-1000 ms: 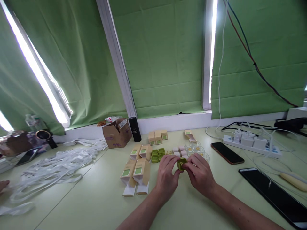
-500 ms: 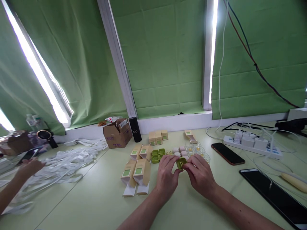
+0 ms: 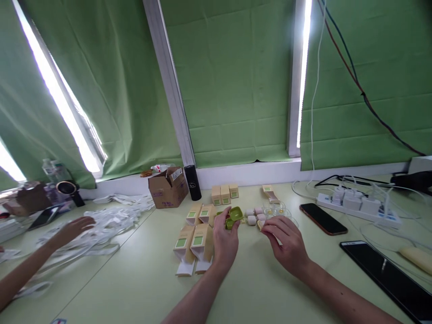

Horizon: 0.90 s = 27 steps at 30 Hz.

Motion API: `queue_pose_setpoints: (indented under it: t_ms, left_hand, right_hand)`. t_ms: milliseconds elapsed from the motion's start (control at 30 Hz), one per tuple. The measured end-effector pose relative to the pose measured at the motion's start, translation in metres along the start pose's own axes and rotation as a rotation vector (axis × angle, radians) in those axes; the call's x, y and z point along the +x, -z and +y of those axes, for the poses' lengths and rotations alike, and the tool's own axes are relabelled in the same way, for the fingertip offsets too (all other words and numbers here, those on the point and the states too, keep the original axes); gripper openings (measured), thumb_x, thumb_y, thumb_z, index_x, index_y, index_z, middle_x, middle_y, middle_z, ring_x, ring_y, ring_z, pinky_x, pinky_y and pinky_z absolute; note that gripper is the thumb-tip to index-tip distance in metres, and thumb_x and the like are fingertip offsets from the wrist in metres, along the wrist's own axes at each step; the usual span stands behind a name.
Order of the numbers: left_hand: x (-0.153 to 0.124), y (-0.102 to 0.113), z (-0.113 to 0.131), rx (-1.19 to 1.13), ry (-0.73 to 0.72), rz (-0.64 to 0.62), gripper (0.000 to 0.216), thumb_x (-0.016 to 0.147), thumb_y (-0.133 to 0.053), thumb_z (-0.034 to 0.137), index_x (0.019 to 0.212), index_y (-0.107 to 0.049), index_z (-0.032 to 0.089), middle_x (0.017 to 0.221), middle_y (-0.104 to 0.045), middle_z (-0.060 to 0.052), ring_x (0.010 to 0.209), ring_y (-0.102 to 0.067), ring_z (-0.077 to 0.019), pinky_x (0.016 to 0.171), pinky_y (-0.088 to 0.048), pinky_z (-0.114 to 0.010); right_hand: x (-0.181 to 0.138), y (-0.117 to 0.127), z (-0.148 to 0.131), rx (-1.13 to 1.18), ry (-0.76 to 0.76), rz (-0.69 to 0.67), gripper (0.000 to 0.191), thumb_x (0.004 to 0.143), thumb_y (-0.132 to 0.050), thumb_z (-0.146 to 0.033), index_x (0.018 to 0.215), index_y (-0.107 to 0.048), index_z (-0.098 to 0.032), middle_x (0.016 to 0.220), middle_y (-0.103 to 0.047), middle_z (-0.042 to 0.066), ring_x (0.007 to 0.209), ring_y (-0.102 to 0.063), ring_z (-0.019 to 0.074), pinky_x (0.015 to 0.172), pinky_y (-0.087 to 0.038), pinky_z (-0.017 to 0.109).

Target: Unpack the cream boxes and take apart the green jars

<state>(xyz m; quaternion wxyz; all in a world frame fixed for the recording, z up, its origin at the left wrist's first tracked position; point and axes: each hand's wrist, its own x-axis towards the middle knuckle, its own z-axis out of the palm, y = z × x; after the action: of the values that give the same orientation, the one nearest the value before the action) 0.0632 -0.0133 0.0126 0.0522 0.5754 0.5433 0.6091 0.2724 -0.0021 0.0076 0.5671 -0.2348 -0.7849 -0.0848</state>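
Observation:
Among the green cups, my left hand [image 3: 225, 243] is closed with thumb and fingers around a small square green cup [image 3: 236, 212]. Another green cup [image 3: 229, 223] shows just below it, partly behind my fingers. My right hand [image 3: 285, 245] pinches a small cream-coloured piece [image 3: 260, 224] at its fingertips; its exact kind is too small to make out. Just beyond those fingertips sit several pale pink, marshmallow-like pieces [image 3: 251, 220]. Clear round containers [image 3: 278, 209] with yellow bits stand behind the right hand, which partly hides them.
Open beige cartons [image 3: 201, 243] stand left of my hands, with smaller cartons [image 3: 225, 194] farther back. A cardboard box [image 3: 168, 188] and black cylinder [image 3: 192, 182] stand behind. Phone [image 3: 323, 218], tablet [image 3: 384, 274] and power strip [image 3: 359, 207] lie right. Another person's hand [image 3: 76, 229] reaches over white straps [image 3: 111, 225].
My hands have come apart from the one green cup they both held. My left hand has moved left with it to the other cups; my right now pinches a cream piece.

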Motion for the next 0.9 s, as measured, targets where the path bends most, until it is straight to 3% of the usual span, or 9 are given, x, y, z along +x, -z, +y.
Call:
queue_pose_setpoints:
  t_ms: [233, 433, 733, 900]
  left_hand:
    - [0.006, 0.002, 0.001, -0.169, 0.144, 0.046, 0.025, 0.096, -0.061, 0.036, 0.117, -0.065, 0.021, 0.106, -0.075, -0.009, 0.094, -0.071, -0.0224, 0.077, -0.056, -0.032]
    - [0.005, 0.0, -0.002, -0.243, 0.212, 0.075, 0.037, 0.097, -0.059, 0.057, 0.101, -0.063, 0.02, 0.088, -0.073, -0.007, 0.076, -0.069, -0.0199, 0.067, -0.054, -0.029]
    - [0.004, -0.002, -0.01, -0.352, 0.3, 0.069, 0.04, 0.094, -0.064, 0.058, 0.094, -0.061, 0.018, 0.082, -0.071, -0.005, 0.073, -0.068, -0.0176, 0.069, -0.053, -0.028]
    - [0.005, -0.003, -0.005, -0.447, 0.365, 0.066, 0.046, 0.09, -0.066, 0.063, 0.088, -0.061, 0.018, 0.082, -0.074, -0.007, 0.072, -0.069, -0.0176, 0.062, -0.05, -0.025]
  right_hand:
    - [0.007, -0.029, 0.007, -0.105, -0.064, -0.281, 0.023, 0.099, -0.057, -0.012, 0.083, -0.071, -0.021, 0.083, -0.073, 0.005, 0.087, -0.058, 0.0221, 0.08, -0.041, 0.036]
    - [0.016, -0.059, 0.01, -0.26, -0.139, -0.427, 0.021, 0.089, -0.067, -0.007, 0.077, -0.075, -0.022, 0.085, -0.072, 0.005, 0.093, -0.056, 0.0231, 0.083, -0.038, 0.037]
    - [0.018, -0.083, 0.007, -0.351, -0.169, -0.458, 0.018, 0.086, -0.071, -0.011, 0.073, -0.077, -0.022, 0.085, -0.071, 0.009, 0.095, -0.054, 0.0263, 0.088, -0.039, 0.043]
    - [0.016, -0.076, 0.003, -0.365, -0.145, -0.428, 0.018, 0.085, -0.069, -0.008, 0.074, -0.077, -0.021, 0.086, -0.07, 0.009, 0.097, -0.054, 0.0272, 0.087, -0.038, 0.044]
